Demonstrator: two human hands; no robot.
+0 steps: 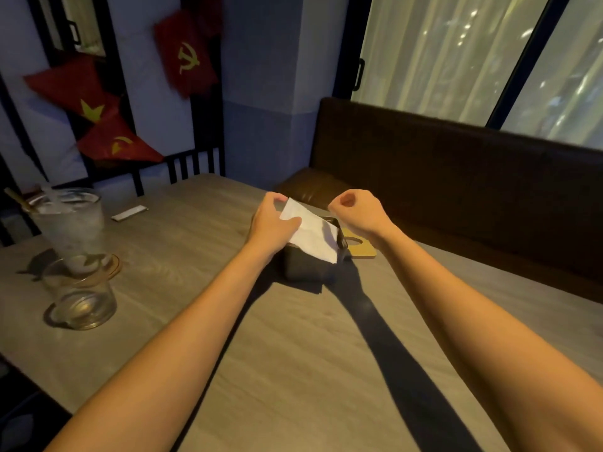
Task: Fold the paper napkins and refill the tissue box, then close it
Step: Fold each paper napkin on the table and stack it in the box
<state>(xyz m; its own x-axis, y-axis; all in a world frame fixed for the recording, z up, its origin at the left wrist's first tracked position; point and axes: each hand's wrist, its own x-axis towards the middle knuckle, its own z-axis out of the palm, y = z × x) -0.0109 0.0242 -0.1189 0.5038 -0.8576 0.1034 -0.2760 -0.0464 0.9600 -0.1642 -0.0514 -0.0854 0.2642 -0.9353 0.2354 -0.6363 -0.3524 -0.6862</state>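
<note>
While the left hand (272,223) pinches a paper napkin (313,234) right over the open tissue box (306,269), prob. to feed it in, the right hand (357,212) hovers curled & empty. The wooden lid (360,246) lies beside the box on the desk (293,353), off for refilling.

The tissue box (306,269) stands on the table (293,353), out toward the far side; over its top hangs the napkin (310,233), pinched at its far-left corner by the left hand (272,223), just left of the box; the right hand (357,212) hovers above and right of the box, clear of the napkin; under that wrist a lid (359,244) lies flat on the table, just beside the box's right side; far left, a tall glass (70,223) by a coaster (112,265), a short glass (80,295) just in front; a flat packet (129,213) farther back; a chair (192,164) beyond the table's far edge; a bench (456,177) along the right, windows (440,53) behind it.
</note>
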